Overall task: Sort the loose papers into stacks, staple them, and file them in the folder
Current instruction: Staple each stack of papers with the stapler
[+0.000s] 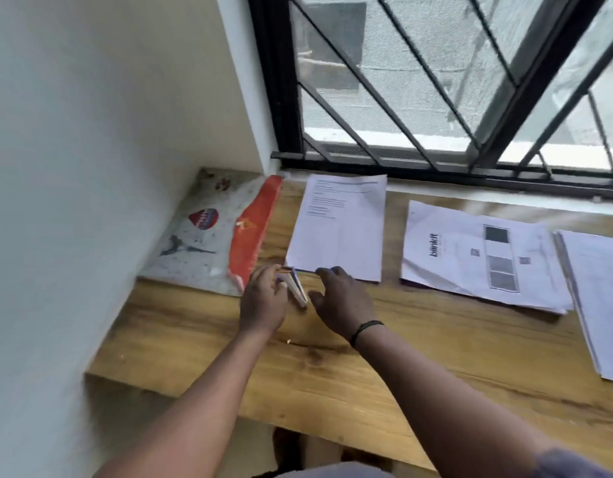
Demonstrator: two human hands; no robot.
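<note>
Three paper stacks lie on the wooden desk (pixel 332 384): a text-printed stack (pixel 339 229) at the left, a stack with a "blinkit" sheet on top (pixel 477 257) in the middle, and a third stack (pixel 598 305) cut off at the right edge. The folder (pixel 208 232), grey-white with an orange flap, lies in the left corner by the wall. My left hand (pixel 263 298) grips a small stapler (pixel 296 286) just below the text stack's near left corner. My right hand (pixel 343 300) hovers beside the stapler with relaxed fingers, its fingertips near the stack's near edge.
A white wall (pixel 91 167) bounds the desk on the left. A barred window (pixel 436 81) with a dark frame runs along the back, its sill right behind the papers. Bare wood shows along the desk's near half.
</note>
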